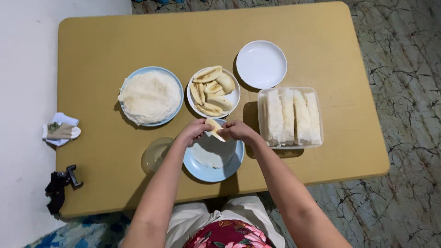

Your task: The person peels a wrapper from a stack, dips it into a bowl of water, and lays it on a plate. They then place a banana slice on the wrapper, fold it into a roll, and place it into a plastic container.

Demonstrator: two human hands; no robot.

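Observation:
My left hand (195, 130) and my right hand (235, 130) together hold one pale banana slice (214, 128) just above the far rim of a light blue plate (228, 170). A thin white wrapper sheet (209, 154) lies flat on that plate. Directly beyond my hands stands a white bowl (233, 97) holding several banana slices (210, 91). To its left a blue plate (176, 82) carries a stack of thin white wrappers (149, 97).
A clear rectangular container (262, 117) of white rolled pieces sits at the right, an empty white plate (261, 64) behind it. A clear glass bowl (155, 155) stands left of the blue plate. A folded cloth (61, 131) and a black clamp (59, 185) lie at the yellow table's (101, 50) left edge.

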